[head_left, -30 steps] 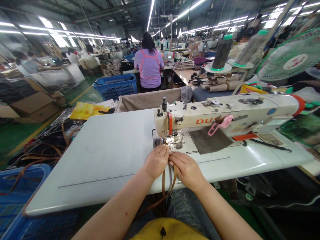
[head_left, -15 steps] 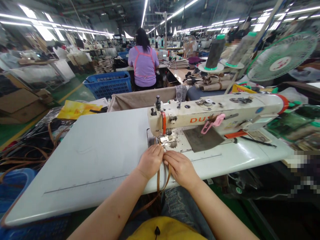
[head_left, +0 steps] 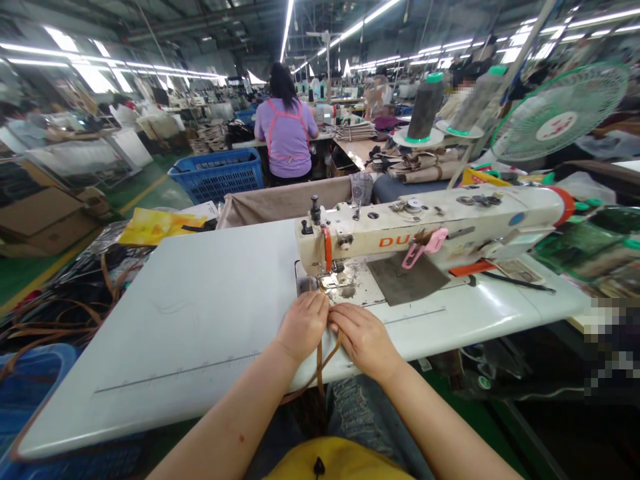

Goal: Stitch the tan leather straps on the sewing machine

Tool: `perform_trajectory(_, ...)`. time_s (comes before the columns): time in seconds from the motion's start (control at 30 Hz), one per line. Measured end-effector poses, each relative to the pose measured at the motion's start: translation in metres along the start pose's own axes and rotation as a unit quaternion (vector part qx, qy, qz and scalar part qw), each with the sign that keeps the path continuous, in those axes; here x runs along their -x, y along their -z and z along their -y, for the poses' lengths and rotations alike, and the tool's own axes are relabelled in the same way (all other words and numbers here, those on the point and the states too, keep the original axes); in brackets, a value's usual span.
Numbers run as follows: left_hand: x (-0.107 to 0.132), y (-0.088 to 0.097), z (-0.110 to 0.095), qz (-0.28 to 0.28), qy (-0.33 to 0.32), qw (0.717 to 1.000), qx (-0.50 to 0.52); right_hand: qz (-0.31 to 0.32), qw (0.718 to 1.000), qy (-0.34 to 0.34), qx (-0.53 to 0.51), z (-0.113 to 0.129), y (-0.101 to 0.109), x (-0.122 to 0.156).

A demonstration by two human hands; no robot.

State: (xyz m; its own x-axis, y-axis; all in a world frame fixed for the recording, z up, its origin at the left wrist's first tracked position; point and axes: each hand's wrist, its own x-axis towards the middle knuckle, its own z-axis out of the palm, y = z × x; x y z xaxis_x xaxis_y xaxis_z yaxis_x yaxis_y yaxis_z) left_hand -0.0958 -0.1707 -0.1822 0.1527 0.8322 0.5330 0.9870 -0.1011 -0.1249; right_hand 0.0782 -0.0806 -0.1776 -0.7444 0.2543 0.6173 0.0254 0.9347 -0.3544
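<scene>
Just in front of the needle area of a white sewing machine (head_left: pixel 440 220), my two hands meet at the fingertips. My left hand (head_left: pixel 306 323) is closed, its fingers pressed down on a narrow brown strap (head_left: pixel 320 363) that runs toward the presser foot (head_left: pixel 327 281). Beside it, my right hand (head_left: pixel 363 337) pinches the strap too, with fingers together. Below the hands the strap's tails cross and hang over the table's front edge toward my lap. The strap's end under the foot is mostly hidden by my fingers.
The white table (head_left: pixel 215 300) carries a printed ruler line. A grey pad (head_left: pixel 407 277) lies under the machine arm, with a pink clip (head_left: pixel 425 248) above it. Thread cones (head_left: pixel 425 107) and a fan (head_left: pixel 560 117) stand behind. A person (head_left: pixel 285 130) sits ahead, near a blue basket (head_left: pixel 217 175).
The hands and strap hold nearly the same place at the machine. The hanging strap tails have shifted slightly and cross closer together; the camera view has moved a little.
</scene>
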Motion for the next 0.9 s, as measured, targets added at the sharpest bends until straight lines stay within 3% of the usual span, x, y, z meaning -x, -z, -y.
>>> perform_trajectory(0.27, 0.001, 0.009, -0.003, 0.028, 0.043, 0.998, 0.044, 0.008, 1.000, 0.018, 0.012, 0.000, -0.001, 0.004)
perform_trajectory(0.43, 0.016, 0.013, -0.012, 0.040, 0.153, 0.977, 0.141, 0.015, 0.999, 0.041, 0.013, 0.000, 0.000, 0.006)
perform_trajectory(0.53, 0.028, 0.018, -0.017, 0.026, 0.165, 0.965, 0.204, 0.023, 0.999, 0.046, 0.009, -0.001, -0.001, 0.008)
perform_trajectory(0.7, 0.049, 0.045, -0.024, 0.057, 0.161, 0.946, 0.276, 0.020, 0.999, 0.044, 0.010, -0.004, -0.005, 0.012)
perform_trajectory(0.9, 0.097, 0.083, -0.050, 0.091, 0.215, 0.944, 0.232, 0.004, 0.999, 0.047, 0.025, -0.006, -0.010, 0.013)
